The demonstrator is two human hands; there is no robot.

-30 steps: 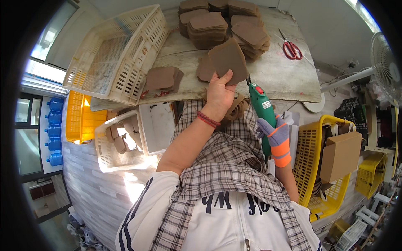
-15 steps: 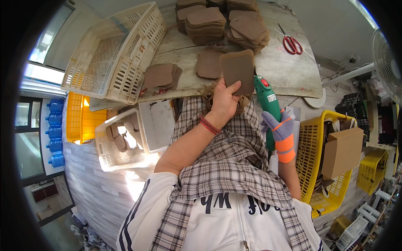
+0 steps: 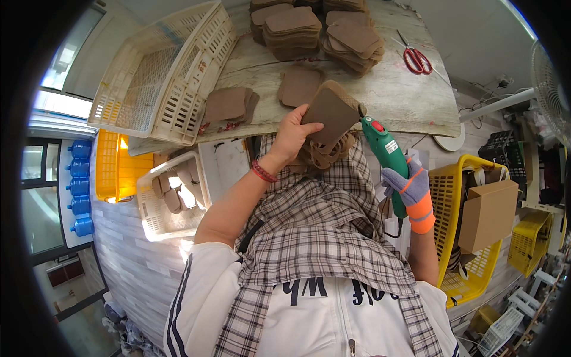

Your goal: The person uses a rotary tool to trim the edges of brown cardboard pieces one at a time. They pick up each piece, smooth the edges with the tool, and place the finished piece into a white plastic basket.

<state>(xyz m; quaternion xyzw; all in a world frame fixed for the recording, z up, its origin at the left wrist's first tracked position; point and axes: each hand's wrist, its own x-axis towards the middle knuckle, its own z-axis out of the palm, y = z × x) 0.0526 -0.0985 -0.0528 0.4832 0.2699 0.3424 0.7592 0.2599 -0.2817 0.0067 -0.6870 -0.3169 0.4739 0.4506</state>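
Note:
My left hand (image 3: 290,135), bare with a red bracelet at the wrist, pinches the lower left side of a flat brown pad (image 3: 330,118) with rounded corners. The pad is tilted above my lap, at the table's near edge. My right hand (image 3: 409,183), in a grey and orange glove, wraps round a green electric cutter (image 3: 385,147) with a red switch. Its dark tip is at the pad's upper right edge; whether it touches cannot be seen. Curled brown strips (image 3: 326,154) hang below the pad.
On the worn table (image 3: 238,71) lie stacked brown pads (image 3: 291,33), smaller piles and red-handled scissors (image 3: 416,60). A white crate (image 3: 178,107) stands at the left. Beside my right arm is a yellow basket (image 3: 443,202) holding a cardboard box (image 3: 488,215); a pale bin (image 3: 156,214) with brown pieces sits lower left.
My left hand has moved left and turned the pad from nearly upright to a slant. My right hand has shifted slightly right and down with the cutter. More of the curled strips shows.

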